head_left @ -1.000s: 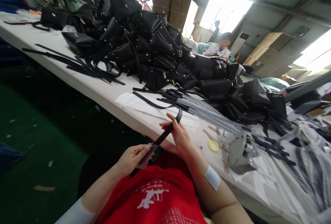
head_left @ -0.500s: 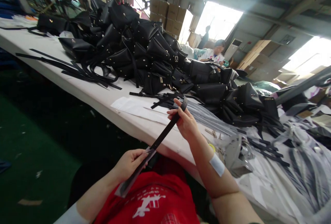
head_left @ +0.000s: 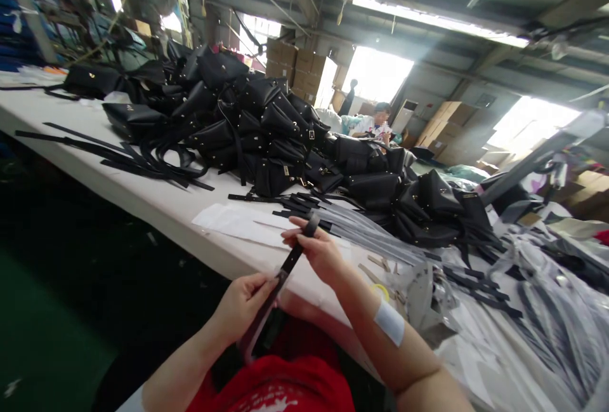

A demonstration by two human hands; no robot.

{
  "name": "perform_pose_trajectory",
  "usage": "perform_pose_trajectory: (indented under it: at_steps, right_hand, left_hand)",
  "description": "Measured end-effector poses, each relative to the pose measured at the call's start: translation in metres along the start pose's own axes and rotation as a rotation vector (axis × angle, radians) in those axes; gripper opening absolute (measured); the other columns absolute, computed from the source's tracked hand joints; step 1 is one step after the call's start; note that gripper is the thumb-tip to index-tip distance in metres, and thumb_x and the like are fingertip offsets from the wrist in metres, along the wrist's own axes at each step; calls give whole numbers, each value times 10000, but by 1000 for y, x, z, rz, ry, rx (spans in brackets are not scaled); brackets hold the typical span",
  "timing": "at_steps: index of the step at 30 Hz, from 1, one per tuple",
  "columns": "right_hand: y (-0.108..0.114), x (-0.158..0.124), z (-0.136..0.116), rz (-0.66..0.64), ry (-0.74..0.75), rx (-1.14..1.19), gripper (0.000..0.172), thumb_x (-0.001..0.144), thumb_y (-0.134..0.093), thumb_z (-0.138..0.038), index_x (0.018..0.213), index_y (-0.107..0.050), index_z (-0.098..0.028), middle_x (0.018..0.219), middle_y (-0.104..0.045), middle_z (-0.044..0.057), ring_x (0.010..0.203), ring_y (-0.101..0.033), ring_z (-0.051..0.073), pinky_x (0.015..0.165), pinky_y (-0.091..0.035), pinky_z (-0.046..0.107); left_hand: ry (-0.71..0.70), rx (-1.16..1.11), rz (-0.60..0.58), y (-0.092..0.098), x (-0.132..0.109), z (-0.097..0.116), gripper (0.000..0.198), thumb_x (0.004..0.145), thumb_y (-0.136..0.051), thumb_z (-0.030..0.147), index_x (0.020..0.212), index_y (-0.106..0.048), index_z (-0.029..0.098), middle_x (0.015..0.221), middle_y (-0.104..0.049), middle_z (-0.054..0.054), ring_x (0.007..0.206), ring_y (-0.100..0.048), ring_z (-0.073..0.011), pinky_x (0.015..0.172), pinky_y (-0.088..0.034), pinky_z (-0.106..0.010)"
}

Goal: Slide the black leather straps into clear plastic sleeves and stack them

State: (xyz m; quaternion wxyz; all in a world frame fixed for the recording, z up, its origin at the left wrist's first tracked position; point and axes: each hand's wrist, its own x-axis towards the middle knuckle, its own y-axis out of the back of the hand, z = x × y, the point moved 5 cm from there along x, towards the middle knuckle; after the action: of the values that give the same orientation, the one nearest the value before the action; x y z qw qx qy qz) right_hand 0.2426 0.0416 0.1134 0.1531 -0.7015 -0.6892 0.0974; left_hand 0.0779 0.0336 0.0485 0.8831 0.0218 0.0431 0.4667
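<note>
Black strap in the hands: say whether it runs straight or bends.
Both: the black strap runs straight from the left hand up to the right hand, then visibly curves over above that hand's thumb.

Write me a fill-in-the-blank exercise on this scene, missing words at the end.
The left hand and right hand hold one strap coloured ____.
Of these hands, the ____ one is nearer the yellow ring.
The clothing with white print is coloured ____.

Missing words: black; right; red.
</note>
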Motion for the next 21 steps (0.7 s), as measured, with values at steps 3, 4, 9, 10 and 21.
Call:
perform_pose_trajectory:
  at_steps: [3, 4, 9, 10, 21]
  right_hand:
    - [29, 16, -30, 146, 55, 76, 431, 751, -769, -485, 1027, -717, -159, 836, -764, 72, 764, -681, 206, 832, -501, 383]
    - [34, 19, -36, 158, 62, 61, 434, 767, -744, -527, 986, -720, -154, 800, -759, 73, 741, -682, 209, 821, -504, 392]
    - [17, 14, -25, 39, 68, -111, 454, 822, -682, -584, 1008, -731, -173, 927, -770, 100, 900, -705, 246, 946, -469, 447]
    - [9, 11, -21, -2, 59, -145, 462, 833, -668, -588, 1033, -735, -176, 986, -767, 111, 962, -700, 256, 974, -456, 453]
    - [0, 20, -77, 108, 242, -104, 427, 778, -726, -568, 910, -774, -165, 892, -773, 100, 867, -694, 236, 924, -493, 412]
  left_hand:
    - [91, 21, -119, -10, -4, -29, 592, 793, -575, 723, 721, -694, 147, 582, -622, -18, 516, -522, -146, 490, -362, -240]
    - [99, 22, -135, -11, -3, -35, 596, 790, -577, 725, 725, -697, 145, 587, -625, -18, 522, -522, -147, 497, -359, -241]
    - [6, -9, -71, -9, 14, -5, 609, 804, -556, 722, 724, -709, 138, 593, -641, -24, 546, -531, -152, 528, -378, -247]
    - [-27, -21, -40, -7, 19, 8, 595, 801, -570, 711, 739, -717, 138, 618, -662, -33, 571, -556, -162, 547, -402, -251]
    - [-163, -14, -22, -4, 39, 76, 521, 786, -615, 650, 777, -730, 141, 656, -709, -48, 599, -603, -176, 578, -447, -266]
